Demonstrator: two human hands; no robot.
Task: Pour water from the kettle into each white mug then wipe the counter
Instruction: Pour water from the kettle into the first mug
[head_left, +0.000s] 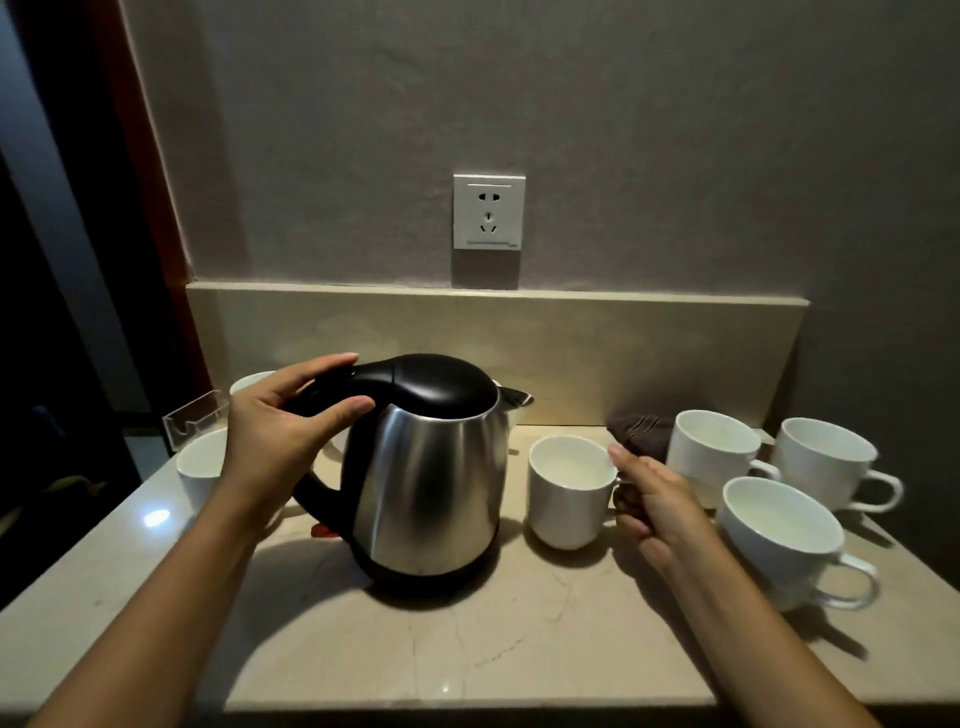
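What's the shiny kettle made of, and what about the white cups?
The kettle body looks like brushed steel: silvery, with soft streaky reflections. Its lid and handle look like black plastic, smooth and only faintly glossy. The white mugs, like the one beside it, seem glazed ceramic: thick rims and an even, slightly glossy white, though the dim light leaves that uncertain.
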